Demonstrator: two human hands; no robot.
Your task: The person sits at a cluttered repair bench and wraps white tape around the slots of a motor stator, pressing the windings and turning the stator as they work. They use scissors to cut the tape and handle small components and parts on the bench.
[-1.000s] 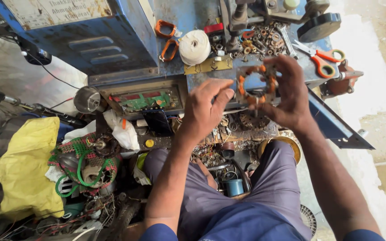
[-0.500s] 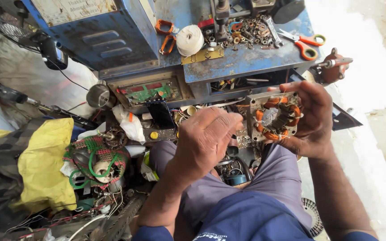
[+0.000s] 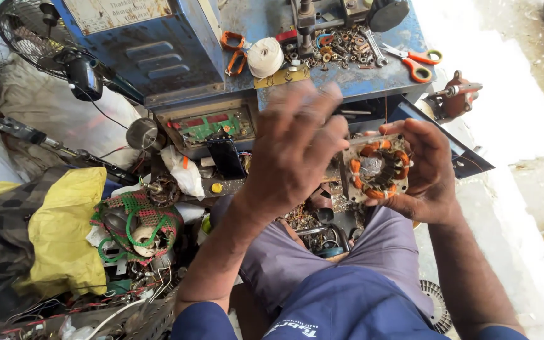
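Cradling a square motor stator (image 3: 378,167) with orange-insulated copper coils, the right hand (image 3: 426,173) has its fingers curled round the far edge and underside of the metal frame, clamped firmly on it above the person's lap. Just beside it on the inner side, the left hand (image 3: 294,151) hovers with fingers spread apart and blurred, holding nothing that I can make out; whether a fine wire runs between its fingertips and the coils is too small to tell.

To my eye the work wants the stator kept steady and face-up, so the free hand can reach the windings without snagging the thin copper; a tight hold on the frame only, never on the coils, looks the safer way.

Beyond the grip, away from the body, stands a blue metal bench (image 3: 360,75) scattered with small parts. On it, further from the stator, lie orange-handled scissors (image 3: 418,63), a spool of white thread (image 3: 266,56) and an orange clip tool (image 3: 234,50). Off past the left hand sits a big blue machine housing (image 3: 152,50) with a green circuit panel (image 3: 212,126) beneath it. Further out on that side are a green-wired motor part (image 3: 136,223), a yellow cloth (image 3: 58,226) and a fan (image 3: 29,28)
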